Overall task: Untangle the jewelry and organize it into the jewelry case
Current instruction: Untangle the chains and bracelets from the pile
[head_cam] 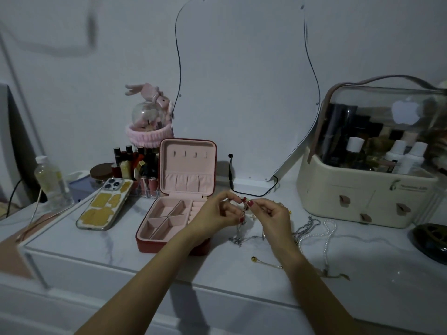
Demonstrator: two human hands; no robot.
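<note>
Pinching a tangled silver chain (242,222) between them, the left hand (217,213) and the right hand (271,213) meet above the white marble-patterned surface (121,240), fingers curled round its upper part. The chain hangs down from the fingertips, and its lower end lies bunched on the surface just below the hands. Just left of the hands stands the open red jewelry case with pink lining (174,209), lid upright, its divided tray holding nothing I can see. To the right of the hands lie a grey beaded chain (307,226) and a white pearl necklace (326,235), close together. Near the front edge rests a thin gold pin with a round head (266,262). Left of the case, a phone in a yellow-patterned clear cover (104,206) lies face down.
</note>
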